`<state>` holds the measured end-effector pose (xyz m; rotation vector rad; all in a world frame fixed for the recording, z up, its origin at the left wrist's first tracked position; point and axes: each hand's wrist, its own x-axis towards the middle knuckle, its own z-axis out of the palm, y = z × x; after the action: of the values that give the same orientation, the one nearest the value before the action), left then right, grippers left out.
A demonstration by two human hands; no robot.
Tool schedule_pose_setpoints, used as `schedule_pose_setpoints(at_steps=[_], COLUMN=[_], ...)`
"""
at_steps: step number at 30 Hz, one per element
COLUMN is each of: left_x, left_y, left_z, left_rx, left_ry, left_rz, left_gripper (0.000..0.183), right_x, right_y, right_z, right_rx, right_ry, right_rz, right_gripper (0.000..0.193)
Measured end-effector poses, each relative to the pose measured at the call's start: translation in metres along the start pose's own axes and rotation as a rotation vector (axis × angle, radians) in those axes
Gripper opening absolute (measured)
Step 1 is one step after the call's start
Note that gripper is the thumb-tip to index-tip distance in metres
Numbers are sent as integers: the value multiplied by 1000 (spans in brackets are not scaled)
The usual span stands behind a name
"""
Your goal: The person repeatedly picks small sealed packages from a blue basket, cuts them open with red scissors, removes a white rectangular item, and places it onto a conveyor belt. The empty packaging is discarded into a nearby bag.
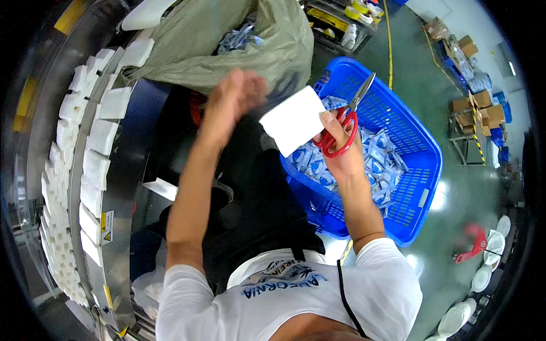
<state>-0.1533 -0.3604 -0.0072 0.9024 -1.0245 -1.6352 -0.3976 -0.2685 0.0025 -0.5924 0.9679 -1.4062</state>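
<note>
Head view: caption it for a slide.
Right hand holds red-handled scissors and a white pad above a blue basket.

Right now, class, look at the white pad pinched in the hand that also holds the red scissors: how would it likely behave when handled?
The white pad probably feels light: the right hand holds it by one edge while also gripping the red scissors. It looks fairly stiff, staying flat instead of drooping. With flat faces it seems unlikely to roll. The left hand is blurred and empty.

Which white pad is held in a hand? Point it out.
The white pad pinched in the right hand beside the red scissors; the others lie on the conveyor.
</note>
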Motion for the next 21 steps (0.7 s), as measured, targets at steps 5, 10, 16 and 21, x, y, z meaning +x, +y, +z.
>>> schedule_pose_setpoints(at_steps=[5,10,16,21], left_x=[-114,-175,-234,-258], left_y=[-8,9,40,48], left_z=[25,17,13,-1], left_rx=[-22,219,854,1134], left_ry=[26,261,468,425], left_rz=[205,339,738,1166], left_gripper=[51,29,27,31], right_x=[-11,-42,-73,-103], right_y=[20,25,21,28], right_z=[38,67,81,113], right_rx=[27,-124,-340,-118], right_ry=[-60,-203,-244,-505], right_rz=[6,-94,-141,105], right_gripper=[22,22,28,51])
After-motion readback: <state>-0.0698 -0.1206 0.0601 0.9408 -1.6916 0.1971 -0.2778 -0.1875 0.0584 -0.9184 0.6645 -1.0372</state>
